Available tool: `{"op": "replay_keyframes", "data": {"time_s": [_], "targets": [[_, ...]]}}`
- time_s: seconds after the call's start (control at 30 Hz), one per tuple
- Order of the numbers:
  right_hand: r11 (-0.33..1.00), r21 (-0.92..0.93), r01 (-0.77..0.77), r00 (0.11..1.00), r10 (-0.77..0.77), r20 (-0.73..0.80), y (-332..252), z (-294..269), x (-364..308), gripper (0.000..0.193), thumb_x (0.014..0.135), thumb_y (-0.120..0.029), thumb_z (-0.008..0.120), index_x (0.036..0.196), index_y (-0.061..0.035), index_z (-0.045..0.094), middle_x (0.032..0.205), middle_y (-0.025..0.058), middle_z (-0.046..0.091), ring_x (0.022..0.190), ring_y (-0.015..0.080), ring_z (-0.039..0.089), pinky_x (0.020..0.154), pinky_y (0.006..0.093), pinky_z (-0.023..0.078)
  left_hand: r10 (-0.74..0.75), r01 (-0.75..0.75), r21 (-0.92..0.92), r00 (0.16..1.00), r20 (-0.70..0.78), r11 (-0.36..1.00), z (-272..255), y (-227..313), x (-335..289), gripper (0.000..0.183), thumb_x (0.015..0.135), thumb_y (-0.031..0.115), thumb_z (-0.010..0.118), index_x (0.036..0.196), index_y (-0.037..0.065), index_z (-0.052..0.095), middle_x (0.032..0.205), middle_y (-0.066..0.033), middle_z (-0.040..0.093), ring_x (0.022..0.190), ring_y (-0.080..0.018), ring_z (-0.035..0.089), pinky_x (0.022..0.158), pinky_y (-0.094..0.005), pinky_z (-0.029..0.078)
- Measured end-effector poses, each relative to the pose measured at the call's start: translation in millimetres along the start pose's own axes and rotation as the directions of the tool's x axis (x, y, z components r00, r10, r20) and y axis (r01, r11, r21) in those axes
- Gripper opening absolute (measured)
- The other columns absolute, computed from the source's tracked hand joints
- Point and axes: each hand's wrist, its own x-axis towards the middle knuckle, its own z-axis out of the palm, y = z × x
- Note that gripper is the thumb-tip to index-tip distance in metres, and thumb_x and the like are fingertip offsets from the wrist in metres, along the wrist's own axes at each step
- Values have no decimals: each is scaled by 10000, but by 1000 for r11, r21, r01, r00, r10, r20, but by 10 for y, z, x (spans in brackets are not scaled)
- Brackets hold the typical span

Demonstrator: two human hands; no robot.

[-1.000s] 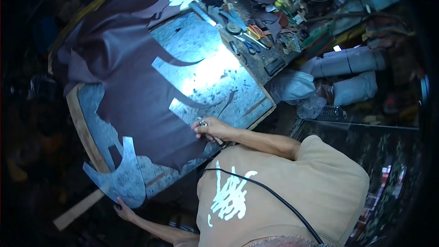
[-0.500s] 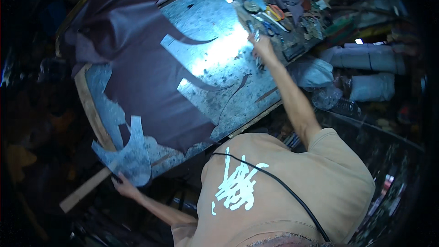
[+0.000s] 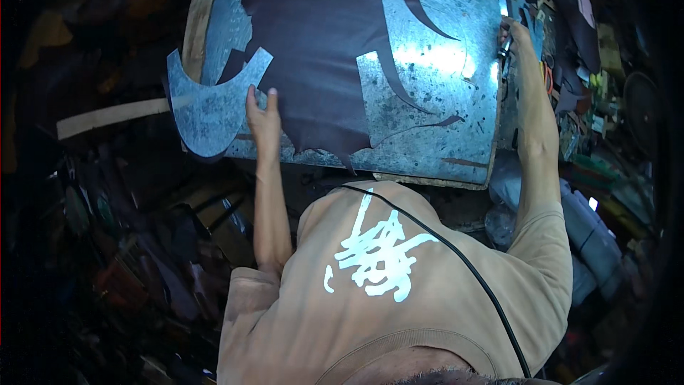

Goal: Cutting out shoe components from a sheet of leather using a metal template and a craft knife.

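A grey, U-shaped flat template [image 3: 214,117] lies at the table's near left corner, its curved bottom overhanging the edge. Dark brown leather shows beneath its rim. My left hand [image 3: 263,122] is at the template's right side, thumb and forefinger apart, the forefinger touching its edge. The large brown leather hide [image 3: 313,64] spreads to the right of that hand, with curved cut-outs along its right side. Over by the table's right edge, my right hand [image 3: 518,32] is closed round a small shiny metal tool [image 3: 505,47]; its kind is not clear.
The metal-topped table [image 3: 427,146] has a wooden strip [image 3: 194,43] along its left side. A flat wooden slat [image 3: 107,115] juts out left. Tools and leather scraps [image 3: 570,78] crowd the right side, above wrapped rolls [image 3: 588,224]. A black cable [image 3: 456,267] crosses my shirt.
The view has turned, so the table stands straighter. My left hand has moved from the template's bottom edge to its right side, fingers now spread. My right hand still grips the metal tool.
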Motion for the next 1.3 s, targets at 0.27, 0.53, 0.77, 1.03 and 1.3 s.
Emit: {"op": "replay_keyframes", "data": {"time_s": [0.27,0.53,0.77,1.03,1.3], "targets": [[989,-122,83,996,-84,-5,-176,-82,120,206,833,-225,717,828,-71,580,556,9,483,422,145,445,413,298,374,-406,450,-90,862,304,888,-177,155,194,676,856,334,724,1325,-88,484,1124,-144,647,704,-116,595,550,-230,474],[940,112,321,930,-336,152,-626,-587,-453,130,848,-125,700,906,-41,618,596,-12,493,441,88,457,416,261,375,-394,532,-50,684,614,845,-38,396,-227,407,864,312,709,1025,-46,605,863,-88,639,616,-144,593,502,-247,478],[734,211,646,763,-634,-127,-1040,-1324,-1120,172,878,-113,688,975,14,624,629,13,530,507,112,497,482,282,432,-360,533,29,529,769,845,563,483,-791,418,872,305,720,900,-93,597,753,-87,598,539,-138,570,448,-244,477],[799,526,292,933,-360,29,-495,-726,-1752,134,840,2,672,882,-69,566,738,17,542,612,116,510,553,279,419,-387,520,71,531,753,851,413,423,-706,407,896,298,687,912,-105,631,782,-154,681,540,-181,638,422,-247,469],[676,733,72,968,-223,110,503,-153,-2054,163,874,-8,628,773,-102,542,704,10,538,526,108,461,514,301,396,464,-618,261,753,466,742,832,832,-331,405,851,357,674,1060,10,669,1144,-219,648,1041,-377,629,889,-486,474]]}}
